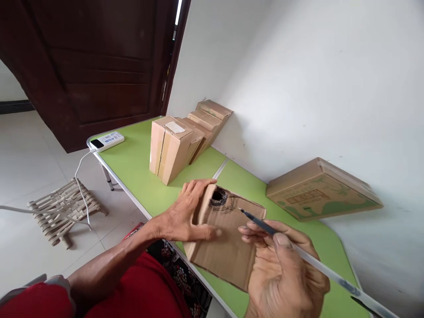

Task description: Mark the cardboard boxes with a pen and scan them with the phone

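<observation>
A folded piece of brown cardboard [228, 247] lies on the green table close in front of me. Near its far left corner is a dark round hole [218, 197], with black scribbled lines circling beside it. My left hand [192, 207] grips the cardboard's left side, thumb on the top face and fingers along the far left edge. Between the thumb and fingers of my right hand [281, 265] is a pen [308, 254] with a clear barrel and dark grip. Its tip hovers just right of the scribbles; I cannot tell whether it touches the cardboard.
Several cardboard boxes [172, 148] stand in a row toward the wall. Another box [321, 190] with green print leans at the right. A white device [107, 141] with a cable sits at the table's far left corner. A woven stool [62, 210] stands on the floor.
</observation>
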Demonstrator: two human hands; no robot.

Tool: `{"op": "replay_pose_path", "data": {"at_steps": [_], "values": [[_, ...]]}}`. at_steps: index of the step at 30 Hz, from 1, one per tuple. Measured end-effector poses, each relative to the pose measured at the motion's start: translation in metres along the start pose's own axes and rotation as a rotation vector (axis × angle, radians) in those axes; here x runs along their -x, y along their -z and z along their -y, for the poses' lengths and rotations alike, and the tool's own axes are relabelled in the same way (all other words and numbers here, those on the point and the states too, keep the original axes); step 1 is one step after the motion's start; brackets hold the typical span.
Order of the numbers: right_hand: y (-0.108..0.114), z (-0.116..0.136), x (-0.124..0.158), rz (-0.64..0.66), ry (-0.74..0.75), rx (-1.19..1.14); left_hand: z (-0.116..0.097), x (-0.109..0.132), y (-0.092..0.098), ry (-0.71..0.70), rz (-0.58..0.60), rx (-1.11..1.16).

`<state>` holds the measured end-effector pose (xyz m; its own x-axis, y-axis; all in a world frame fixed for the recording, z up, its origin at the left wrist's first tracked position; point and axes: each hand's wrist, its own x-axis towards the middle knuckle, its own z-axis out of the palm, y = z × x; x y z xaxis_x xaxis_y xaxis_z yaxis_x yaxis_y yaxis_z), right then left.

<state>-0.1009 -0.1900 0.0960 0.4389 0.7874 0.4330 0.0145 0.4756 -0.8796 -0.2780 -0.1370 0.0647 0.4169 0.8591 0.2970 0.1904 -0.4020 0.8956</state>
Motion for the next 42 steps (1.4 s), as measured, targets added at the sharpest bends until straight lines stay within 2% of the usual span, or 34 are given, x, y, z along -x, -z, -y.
{"op": "replay_pose_path", "data": {"at_steps": [2, 6, 14, 19, 24, 28, 33, 39, 42], "values": [[0.001, -0.001, 0.002, 0.009, 0.032, 0.053, 0.001, 0.002, 0.000, -0.035, 0.052, -0.005], [0.001, 0.000, 0.010, 0.033, 0.071, 0.167, 0.001, 0.002, 0.000, -0.036, 0.063, 0.015], [-0.007, 0.008, 0.016, 0.073, -0.015, 0.357, -0.003, 0.001, 0.000, -0.030, 0.030, 0.020], [-0.010, 0.010, 0.014, 0.083, 0.018, 0.352, -0.003, 0.002, 0.001, -0.012, 0.038, 0.016], [0.000, 0.000, 0.010, 0.090, 0.086, 0.324, -0.002, 0.001, 0.002, 0.005, 0.051, 0.019], [0.005, -0.005, 0.011, 0.006, 0.102, 0.292, -0.003, 0.001, 0.000, 0.015, 0.067, 0.025], [0.001, -0.004, 0.012, -0.102, 0.098, 0.296, -0.004, 0.002, 0.000, 0.015, 0.045, 0.035], [-0.008, -0.002, 0.008, -0.045, 0.119, 0.327, -0.003, 0.002, 0.002, 0.026, 0.056, 0.037], [-0.006, 0.003, 0.002, -0.021, 0.083, 0.246, -0.002, 0.003, 0.004, 0.021, 0.052, 0.046]]}}
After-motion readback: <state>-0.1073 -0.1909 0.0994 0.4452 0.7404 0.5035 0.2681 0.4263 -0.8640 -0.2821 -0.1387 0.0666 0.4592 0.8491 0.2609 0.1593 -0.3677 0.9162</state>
